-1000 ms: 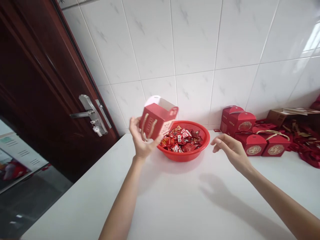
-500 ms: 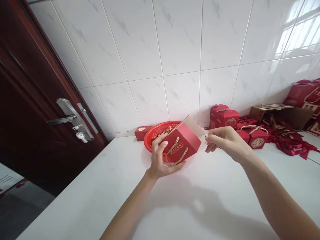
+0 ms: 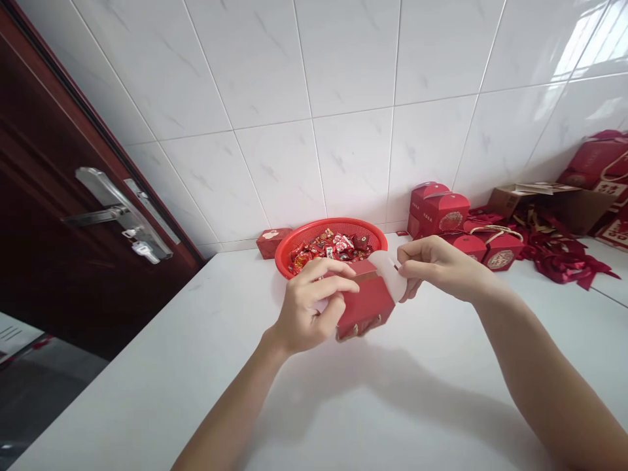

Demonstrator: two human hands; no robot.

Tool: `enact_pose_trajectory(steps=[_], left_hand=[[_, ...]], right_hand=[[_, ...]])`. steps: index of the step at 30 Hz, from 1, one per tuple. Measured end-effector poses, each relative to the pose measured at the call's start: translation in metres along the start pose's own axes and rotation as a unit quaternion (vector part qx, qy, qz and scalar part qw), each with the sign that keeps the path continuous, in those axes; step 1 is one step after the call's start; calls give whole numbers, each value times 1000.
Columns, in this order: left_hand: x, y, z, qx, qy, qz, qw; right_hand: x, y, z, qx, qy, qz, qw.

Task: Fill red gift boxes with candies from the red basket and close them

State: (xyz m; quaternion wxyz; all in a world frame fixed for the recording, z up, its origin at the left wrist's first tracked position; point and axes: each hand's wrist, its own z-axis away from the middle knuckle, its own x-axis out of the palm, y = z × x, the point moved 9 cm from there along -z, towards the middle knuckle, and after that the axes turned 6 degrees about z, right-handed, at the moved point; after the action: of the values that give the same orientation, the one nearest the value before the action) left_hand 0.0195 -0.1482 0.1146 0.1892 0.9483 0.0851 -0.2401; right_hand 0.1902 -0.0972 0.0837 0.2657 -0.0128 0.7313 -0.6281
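1. One dark red-brown door (image 3: 39, 190), at far left, with one metal lever handle (image 3: 95, 217); keys (image 3: 144, 250) hang at its lock, number unclear.
2. One white worktop (image 3: 161, 366), bearing the items that follow, against a tiled wall.
3. One small red box (image 3: 271, 244) with a pale motif, just beside the basket's left side.
4. One red perforated basket (image 3: 279, 256), holding many wrapped sweets (image 3: 343, 243), too many to count.
5. One left hand (image 3: 314, 304), grip closed on the left part of the carton, fingers over its top.
6. One red carton (image 3: 366, 304), tilted, between the two hands, in front of the basket; cord (image 3: 360, 330) along its lower edge, one white-faced end flap (image 3: 390, 275) standing out at right.
7. One right hand (image 3: 439, 271), grip pinching that flap.
8. One small red piece (image 3: 402, 233), by the wall, beyond the right hand.
9. At least four red boxes (image 3: 444, 212), grouped: two behind, two in front; pale cord handles above the front pair.
10. One heap of dark red ribbon (image 3: 559, 261), strands uncountable.
11. One open brown cardboard box (image 3: 586, 206), behind the ribbon.
12. Several red packages (image 3: 596, 157), far right, partly cut off; exact count unclear.
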Motion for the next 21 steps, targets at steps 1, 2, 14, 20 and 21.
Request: enact_pose_trajectory(steps=[1, 2, 14, 20, 21], left_hand=[[0, 1, 0, -16, -22, 0, 1000], [-1, 1, -1, -36, -42, -7, 998], [35, -53, 40, -336, -414, -62, 844], [37, -66, 51, -404, -423, 7, 811], [38, -66, 52, -405, -429, 2, 807]], right_hand=[[3, 0, 1, 1, -23, -2, 1000], [5, 1, 2, 4, -46, 0, 999], [41, 67, -32, 101, -160, 79, 979], [34, 34, -31, -77, 9, 344, 936], [42, 21, -27, -137, 16, 360, 923]])
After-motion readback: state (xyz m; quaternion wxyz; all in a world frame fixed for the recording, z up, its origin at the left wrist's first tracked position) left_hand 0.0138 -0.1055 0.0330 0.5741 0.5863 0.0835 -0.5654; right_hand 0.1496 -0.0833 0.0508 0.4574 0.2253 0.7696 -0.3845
